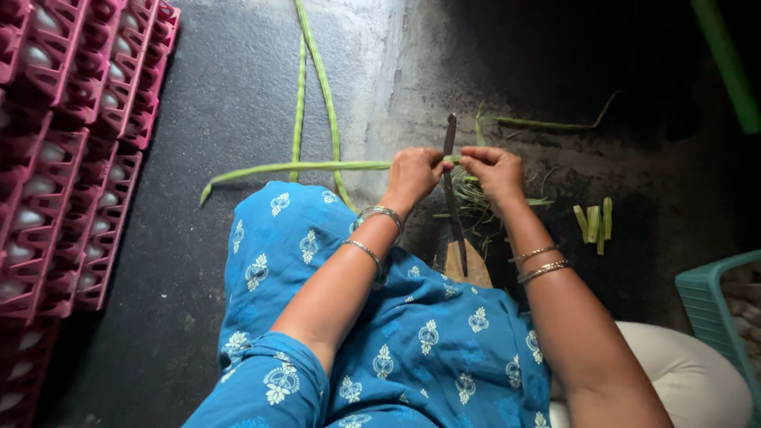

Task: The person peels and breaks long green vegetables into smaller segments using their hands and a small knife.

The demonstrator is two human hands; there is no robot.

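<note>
Down by the knees first: blue flowered cloth spread over the lap, and from under it a wooden base pokes out onto the dark floor, carrying an upright blade that rises away from the person, thin edge toward us

Now the hands, both just past the base. The left hand sits on the near-left side of the blade, fingers curled and pinched closed around a long green pod. The right hand is right across from it, on the blade's other side, fingers also closed on the short end of that same pod

That is the relation that counts: the pod's long axis runs left to right, straight across the blade, which runs near to far. Nearly all its length trails off to the left of the left hand, ending toward the pink egg trays stacked along the floor's left edge. Both hands sit equally close to the blade, 1 on each side

Under the blade, stringy green trimmings. To the right, a small heap of cut pieces, well apart from the hands. A teal basket stands at the right edge

Farther out, 2 more long pods stretch toward the floor's far edge
</note>
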